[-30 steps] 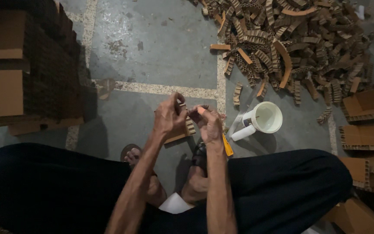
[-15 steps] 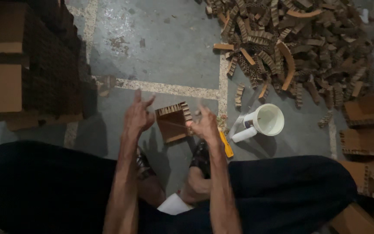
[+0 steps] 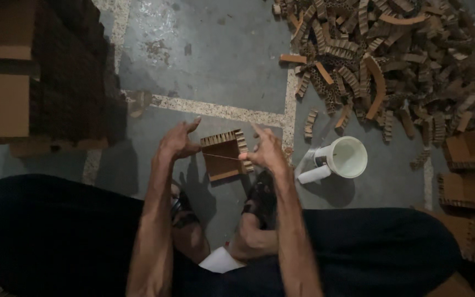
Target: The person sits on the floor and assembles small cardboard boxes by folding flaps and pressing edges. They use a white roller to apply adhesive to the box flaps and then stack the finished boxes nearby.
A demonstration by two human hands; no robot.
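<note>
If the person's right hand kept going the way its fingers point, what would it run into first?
The right hand points up and slightly left, so it would probably meet first the ridged edge of the square cardboard piece right beside it. Depth is hard to judge; past that lies bare grey floor.

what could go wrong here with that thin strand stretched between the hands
1. The strand is pulled taut between the left hand and right hand; held only at the fingertips, it may slip or snap.
2. The cardboard tray lies loose on the floor right under the hands, so a jerk could knock it aside.
3. The white cup sits close beside the right hand; a wide elbow or hand move might tip it.
</note>
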